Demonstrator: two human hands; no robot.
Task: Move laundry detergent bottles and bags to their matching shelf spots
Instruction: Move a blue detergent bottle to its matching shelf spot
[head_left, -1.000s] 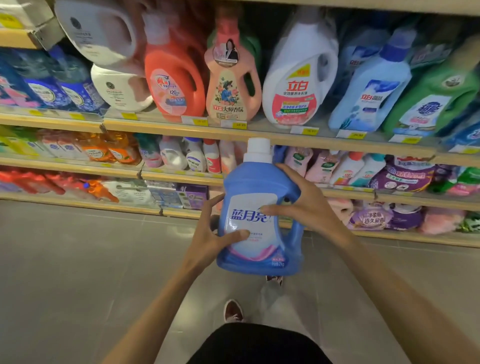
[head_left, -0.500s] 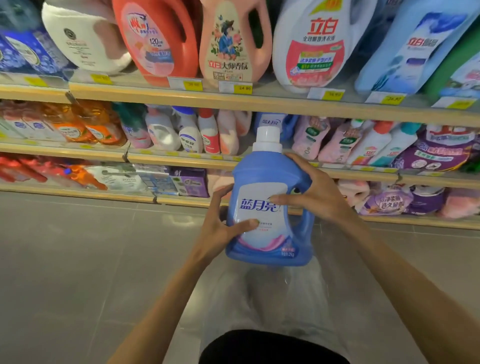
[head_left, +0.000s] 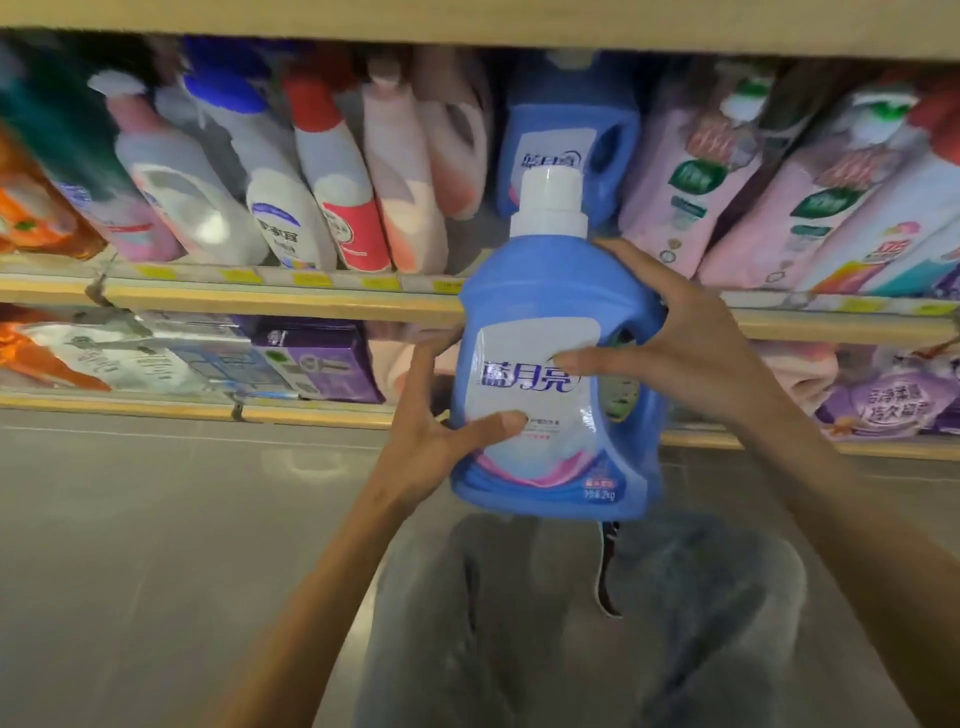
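I hold a blue detergent bottle (head_left: 524, 312) with a white cap upright in front of the shelves. My left hand (head_left: 436, 421) grips its lower left side, thumb across the white label. My right hand (head_left: 675, 338) grips its right side at the handle, thumb on the label. Directly behind the cap, a matching blue bottle (head_left: 566, 135) stands at the back of the middle shelf (head_left: 285, 299), with a bare gap in front of it.
White, red-capped and pink bottles (head_left: 332, 192) fill the shelf to the left of the gap, pink refill bags (head_left: 691, 187) to the right. The bottom shelf holds a purple box (head_left: 317, 364) and purple bags (head_left: 893, 400). Grey floor and my legs lie below.
The view has dropped and closed in on the middle shelf. The bottle in both hands now sits higher, level with that shelf and in line with the matching blue bottle.
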